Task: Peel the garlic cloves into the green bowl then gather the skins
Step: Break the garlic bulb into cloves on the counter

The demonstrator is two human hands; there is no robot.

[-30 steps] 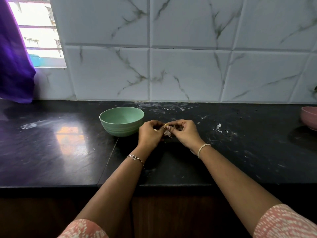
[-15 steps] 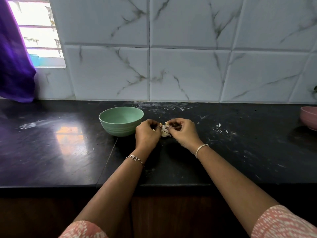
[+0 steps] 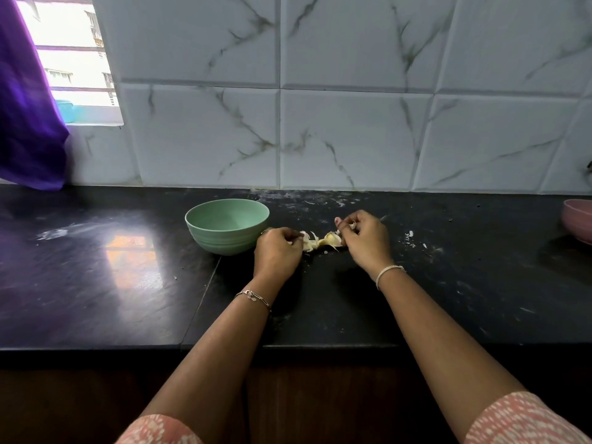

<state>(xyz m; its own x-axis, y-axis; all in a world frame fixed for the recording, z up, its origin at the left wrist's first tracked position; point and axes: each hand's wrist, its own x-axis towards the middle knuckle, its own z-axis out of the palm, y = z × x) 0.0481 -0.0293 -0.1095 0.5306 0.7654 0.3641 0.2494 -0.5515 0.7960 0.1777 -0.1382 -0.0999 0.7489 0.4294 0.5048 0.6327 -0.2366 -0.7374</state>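
The green bowl (image 3: 226, 225) stands on the black counter (image 3: 112, 283), and no garlic shows inside it. Just right of the bowl, my left hand (image 3: 278, 254) pinches a pale piece of garlic with loose skin (image 3: 308, 242). My right hand (image 3: 363, 241) is a short way to the right, fingers curled round another garlic piece (image 3: 331, 241) whose yellowish clove shows. The two pieces lie apart between my hands, close above the counter. A scrap of skin sticks out from my right fingertips.
A pink bowl (image 3: 578, 224) sits at the far right edge of the counter. Small white skin flecks (image 3: 410, 237) lie right of my right hand. The tiled wall runs behind, with a purple curtain (image 3: 25, 123) and window at the left. The counter's front edge is near my forearms.
My hands were together on one garlic piece; now they have drawn apart, the garlic has split into two pieces, and my right hand has moved to the right.
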